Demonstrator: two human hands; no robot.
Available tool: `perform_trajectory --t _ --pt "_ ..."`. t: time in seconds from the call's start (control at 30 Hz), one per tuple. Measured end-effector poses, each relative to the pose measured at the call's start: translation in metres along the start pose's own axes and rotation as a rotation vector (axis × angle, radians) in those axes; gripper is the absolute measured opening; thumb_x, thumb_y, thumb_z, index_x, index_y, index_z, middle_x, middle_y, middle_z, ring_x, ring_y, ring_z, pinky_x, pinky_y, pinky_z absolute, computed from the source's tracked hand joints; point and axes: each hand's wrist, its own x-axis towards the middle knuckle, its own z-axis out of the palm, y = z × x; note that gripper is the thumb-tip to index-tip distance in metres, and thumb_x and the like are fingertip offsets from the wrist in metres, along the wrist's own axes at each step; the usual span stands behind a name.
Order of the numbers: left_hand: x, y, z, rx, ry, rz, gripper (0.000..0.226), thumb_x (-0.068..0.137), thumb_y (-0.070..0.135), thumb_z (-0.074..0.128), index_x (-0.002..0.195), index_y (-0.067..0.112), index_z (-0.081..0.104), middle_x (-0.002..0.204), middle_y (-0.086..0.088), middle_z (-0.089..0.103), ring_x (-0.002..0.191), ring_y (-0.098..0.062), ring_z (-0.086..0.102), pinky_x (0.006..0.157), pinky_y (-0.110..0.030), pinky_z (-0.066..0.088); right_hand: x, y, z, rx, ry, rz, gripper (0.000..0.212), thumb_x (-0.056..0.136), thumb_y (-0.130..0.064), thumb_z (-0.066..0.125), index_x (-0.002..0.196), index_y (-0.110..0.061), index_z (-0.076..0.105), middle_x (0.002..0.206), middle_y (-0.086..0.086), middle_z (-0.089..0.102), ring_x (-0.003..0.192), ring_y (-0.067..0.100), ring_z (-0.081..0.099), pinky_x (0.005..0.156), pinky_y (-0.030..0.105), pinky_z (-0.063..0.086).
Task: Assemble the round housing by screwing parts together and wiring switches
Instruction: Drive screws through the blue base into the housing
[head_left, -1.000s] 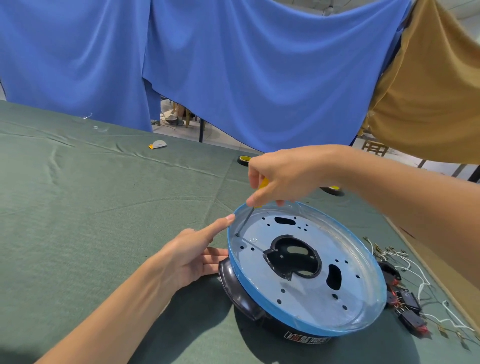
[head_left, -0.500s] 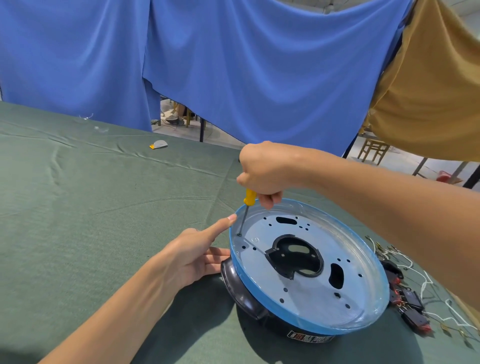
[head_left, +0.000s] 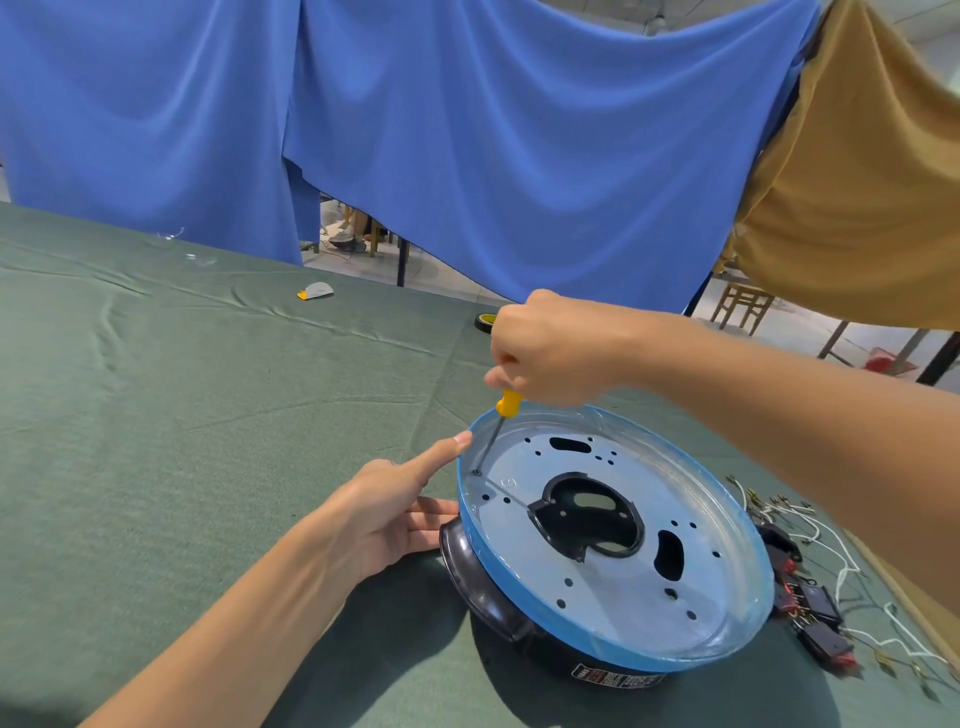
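Note:
The round housing (head_left: 649, 597) lies on the green table: a pale metal plate with holes, a blue film rim and a black base. My right hand (head_left: 550, 348) grips a yellow-handled screwdriver (head_left: 506, 404) held nearly upright. Its tip stands on a screw (head_left: 476, 472) at the plate's far-left edge. My left hand (head_left: 395, 506) rests beside the housing on the left, forefinger stretched out touching the blue rim, the other fingers straight against the black base. Black switches with red parts and white wires (head_left: 810, 597) lie to the right of the housing.
The green cloth-covered table (head_left: 182, 415) stretches left and forward. A small grey and yellow item (head_left: 315, 291) and a tape roll (head_left: 484, 321) lie farther back. Blue and tan cloths hang behind. The table's right edge runs close to the switches.
My right hand has risen and turned round the screwdriver, so the handle shows below the fist and the shaft stands steeper. My left hand stays at the rim.

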Motion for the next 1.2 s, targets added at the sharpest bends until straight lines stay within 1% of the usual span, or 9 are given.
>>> perform_trajectory --t 0.17,0.27,0.4,0.57,0.73,0.8,0.97,1.03,1.2 --pt "0.000 -0.001 0.000 0.021 0.009 -0.002 0.096 0.032 0.053 0.090 0.102 0.004 0.044 0.054 -0.009 0.067 0.050 -0.022 0.064 0.052 -0.030 0.055 0.002 -0.001 0.001 0.129 -0.092 0.089 0.055 0.103 -0.034 0.039 0.058 -0.006 0.054 0.043 -0.001 0.060 0.032 0.013 0.050 0.045 0.020 0.040" --pt "0.000 -0.001 0.002 0.067 0.014 0.004 0.080 0.047 0.053 0.090 0.096 0.006 0.046 0.051 -0.006 0.063 0.045 -0.019 0.058 0.051 -0.029 0.052 -0.004 0.001 -0.005 0.153 -0.163 0.099 0.046 0.098 -0.045 0.047 0.081 -0.005 0.064 0.059 -0.001 0.068 0.046 0.013 0.059 0.051 0.022 0.041" --pt "0.002 0.010 0.004 0.223 0.022 0.023 0.052 0.072 0.049 0.077 0.093 0.011 0.048 0.060 -0.010 0.062 0.049 -0.021 0.054 0.053 -0.029 0.049 -0.013 0.000 -0.009 0.123 -0.116 0.017 0.014 0.092 -0.024 0.058 0.101 -0.015 0.064 0.085 0.001 0.072 0.067 0.011 0.064 0.049 0.022 0.040" --pt "0.002 0.020 0.007 0.402 0.021 0.021 0.067 0.080 0.052 0.072 0.121 0.009 0.042 0.067 -0.016 0.068 0.047 -0.021 0.060 0.050 -0.027 0.051 -0.010 0.002 -0.003 0.182 0.017 -0.047 0.005 0.089 -0.019 0.064 0.086 -0.017 0.067 0.063 -0.003 0.071 0.058 -0.013 0.054 0.043 0.013 0.041" --pt "0.007 0.013 0.006 0.425 0.066 0.048 0.084 0.080 0.051 0.073 0.136 -0.001 0.039 0.069 -0.015 0.068 0.045 -0.018 0.060 0.049 -0.025 0.049 -0.004 -0.002 0.005 0.208 0.048 -0.014 0.032 0.095 -0.026 0.056 0.068 -0.010 0.062 0.047 -0.004 0.065 0.053 -0.006 0.059 0.057 0.024 0.052" --pt "0.008 0.013 0.005 0.420 0.067 0.052 0.086 0.079 0.051 0.073 0.139 -0.002 0.040 0.073 -0.016 0.068 0.046 -0.017 0.060 0.048 -0.024 0.049 0.000 -0.003 0.006 0.217 0.049 0.035 0.036 0.096 -0.025 0.053 0.063 -0.011 0.055 0.045 -0.002 0.064 0.048 -0.009 0.056 0.054 0.024 0.049" --pt "0.008 0.013 0.007 0.401 0.072 0.034 0.095 0.077 0.050 0.074 0.147 0.001 0.032 0.077 -0.017 0.069 0.046 -0.018 0.061 0.048 -0.023 0.048 0.001 -0.003 0.008 0.322 0.013 0.173 0.049 0.098 -0.024 0.046 0.052 -0.009 0.053 0.040 -0.001 0.060 0.032 0.011 0.052 0.050 0.018 0.046" --pt "0.006 0.015 0.007 0.386 0.079 0.019 0.090 0.076 0.050 0.075 0.142 0.003 0.036 0.076 -0.017 0.068 0.045 -0.018 0.060 0.047 -0.023 0.048 -0.005 0.002 0.010 0.370 0.021 0.203 0.049 0.098 -0.027 0.047 0.054 -0.008 0.055 0.040 -0.001 0.059 0.032 0.011 0.050 0.050 0.018 0.046" --pt "-0.002 0.019 0.007 0.323 0.042 -0.034 0.047 0.076 0.050 0.073 0.096 0.013 0.052 0.064 -0.011 0.061 0.038 -0.016 0.052 0.041 -0.019 0.042 -0.028 0.030 0.013 0.497 0.153 0.336 0.050 0.096 -0.033 0.049 0.059 -0.003 0.064 0.042 -0.001 0.061 0.030 0.007 0.047 0.039 0.016 0.038"
